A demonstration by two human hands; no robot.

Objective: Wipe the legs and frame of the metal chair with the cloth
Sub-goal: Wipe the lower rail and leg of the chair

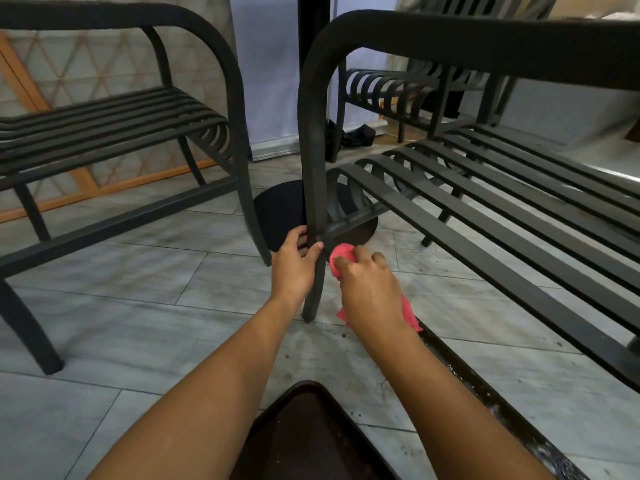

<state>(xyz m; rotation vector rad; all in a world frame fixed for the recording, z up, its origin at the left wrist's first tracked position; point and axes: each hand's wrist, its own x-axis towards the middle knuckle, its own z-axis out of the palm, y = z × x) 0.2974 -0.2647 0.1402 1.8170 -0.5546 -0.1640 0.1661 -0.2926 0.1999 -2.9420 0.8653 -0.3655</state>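
Note:
A dark metal chair (pixel 485 188) with a slatted seat fills the right half of the view. Its front leg (pixel 314 188) curves down from the armrest to the tiled floor in the middle. My left hand (pixel 294 265) is wrapped around that leg just below where the seat rail joins it. My right hand (pixel 370 289) holds a pink cloth (pixel 337 259) bunched against the right side of the same leg, right under the rail joint. A loose end of the cloth hangs below my wrist.
A second dark metal chair (pixel 114 133) stands at the left. Behind the leg, a black round table base (pixel 280 209) with its post sits on the floor. A third chair (pixel 398 95) is at the back. A dark tray (pixel 311 434) lies near me, and a dirty floor channel (pixel 485 393) runs at the right.

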